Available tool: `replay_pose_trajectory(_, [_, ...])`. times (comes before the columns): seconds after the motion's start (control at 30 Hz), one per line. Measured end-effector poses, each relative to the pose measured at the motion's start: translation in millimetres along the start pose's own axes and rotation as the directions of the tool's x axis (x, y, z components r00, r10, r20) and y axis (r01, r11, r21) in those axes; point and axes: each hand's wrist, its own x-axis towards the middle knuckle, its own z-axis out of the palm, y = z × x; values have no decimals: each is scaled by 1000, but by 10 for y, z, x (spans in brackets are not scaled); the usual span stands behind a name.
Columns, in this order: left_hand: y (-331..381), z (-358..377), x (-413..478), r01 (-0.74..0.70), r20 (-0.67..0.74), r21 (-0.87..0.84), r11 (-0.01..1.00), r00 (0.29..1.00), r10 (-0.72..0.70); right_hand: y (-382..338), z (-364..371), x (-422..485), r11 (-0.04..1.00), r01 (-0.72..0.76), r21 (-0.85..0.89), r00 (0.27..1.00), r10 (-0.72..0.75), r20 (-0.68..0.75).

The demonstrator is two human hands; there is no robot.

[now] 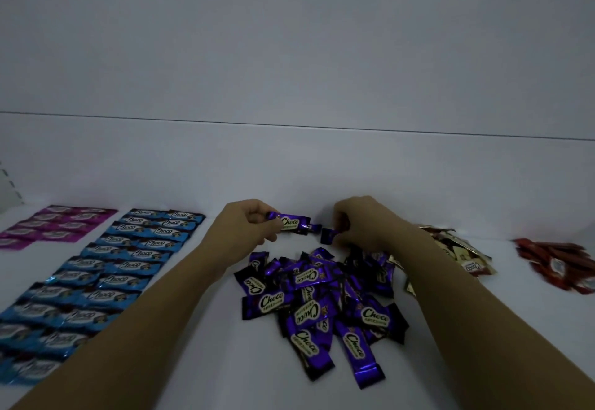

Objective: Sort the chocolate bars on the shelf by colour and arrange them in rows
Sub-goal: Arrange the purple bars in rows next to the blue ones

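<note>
I've one view only: head cam, close above the purple pile point(317, 300), facing forward and down; back wall point(289, 39) beyond it fills the top.

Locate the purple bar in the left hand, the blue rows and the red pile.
purple bar point(291, 223): head view, white label.
blue rows point(128, 265): head view, middle bar.
red pile point(553, 258): head view, centre.

Rows point(106, 268) left of loose pile point(318, 306)
</note>
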Motion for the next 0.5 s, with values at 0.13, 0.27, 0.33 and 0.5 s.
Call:
replay_pose_trajectory(0.13, [-35, -54, 30, 24, -56, 62, 998, 998, -21, 43, -98, 5, 978, 51, 204, 995, -32, -94])
replay_pose_trajectory(0.27, [-58, -161, 80, 43, -126, 177, 983, 992, -21, -20, -116, -3, 938, 91, 333, 983, -31, -181])
replay_pose_trajectory(0.33, [-93, -209, 106, 68, -136, 268, 961, 990, -32, -109, -57, 11, 935, 113, 335, 982, -55, -179])
replay_pose_trajectory(0.5, [-168, -207, 137, 93, -121, 332, 939, 991, -56, -305, 173, 56, 958, 135, 253, 985, -103, -138])
